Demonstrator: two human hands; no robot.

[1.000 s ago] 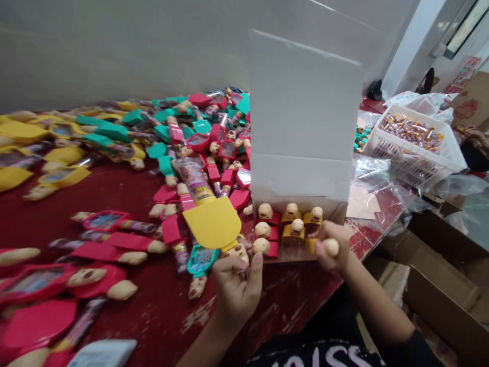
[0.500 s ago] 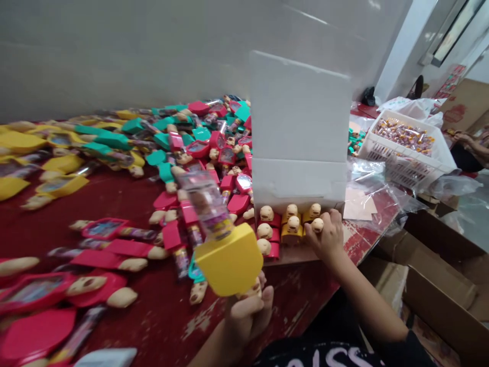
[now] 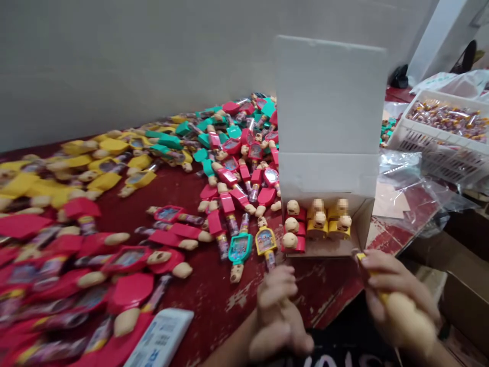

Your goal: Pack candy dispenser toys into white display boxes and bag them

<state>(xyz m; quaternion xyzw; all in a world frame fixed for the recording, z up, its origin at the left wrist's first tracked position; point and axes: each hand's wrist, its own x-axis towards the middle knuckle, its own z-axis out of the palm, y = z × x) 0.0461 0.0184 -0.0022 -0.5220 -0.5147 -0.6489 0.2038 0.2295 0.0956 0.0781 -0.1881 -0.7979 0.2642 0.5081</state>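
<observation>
My right hand (image 3: 401, 288) grips a yellow toy (image 3: 385, 298) with a pale rounded head, just in front of the box and near its right corner. My left hand (image 3: 280, 313) is apart from it, fingers loosely curled and somewhat blurred, with nothing visible in them. Just beyond the left fingertips lies another yellow toy (image 3: 265, 240) with a clear window, beside a teal toy (image 3: 240, 250). The white cardboard box (image 3: 331, 173) stands with its lid up. Inside, red toys (image 3: 293, 225) line the left side and several yellow toys (image 3: 319, 227) stand next to them, heads up.
Heaps of red toys (image 3: 132, 293), yellow toys (image 3: 110, 148) and teal toys (image 3: 168, 140) cover the red table (image 3: 214, 318). A white printed pack (image 3: 160, 336) lies at front. Right are a white basket (image 3: 439, 132) of wrapped pieces, plastic bags (image 3: 431, 188) and cartons (image 3: 464, 300).
My right hand has left the box and come back holding a yellow toy. My left hand no longer shows the yellow toy it held up. The view has turned left.
</observation>
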